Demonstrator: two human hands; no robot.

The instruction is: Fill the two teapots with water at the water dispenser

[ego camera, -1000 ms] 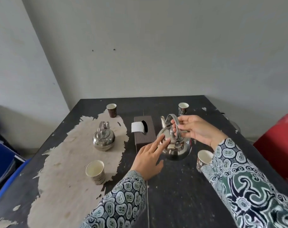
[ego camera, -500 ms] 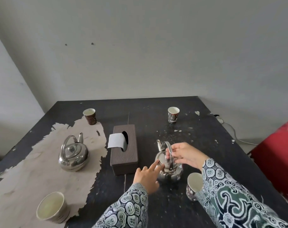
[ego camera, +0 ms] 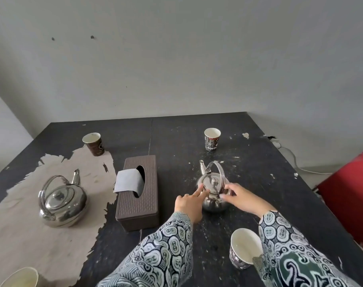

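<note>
Black and badly worn, the tabletop (ego camera: 249,175) shows a large patch of bare pale board (ego camera: 31,214) on its left side. We note a red object (ego camera: 350,195) at the right edge of view. A brown tissue box (ego camera: 138,206) lies near the middle, one sheet (ego camera: 127,181) standing out of its slot. On the pale patch, left of the box, stands the left teapot (ego camera: 62,199), steel, lid on, handle up, spout pointing away; no hand is near it. The right teapot (ego camera: 214,189) stands on the black surface right of the box, lid on, handle upright, spout away. Four paper cups (ego camera: 212,139) are in view: two at the far side, one (ego camera: 243,252) near the right sleeve, one (ego camera: 21,277) cut off at the lower left corner. Both arms wear patterned sleeves. The left hand (ego camera: 189,204) has its fingers extended, their tips touching the right teapot's left flank beside the lid. The right hand (ego camera: 241,197) lies against that teapot's right side at the handle base; its fingertips are blurred, and we cannot tell whether that grip pinches the handle or merely rests there.
</note>
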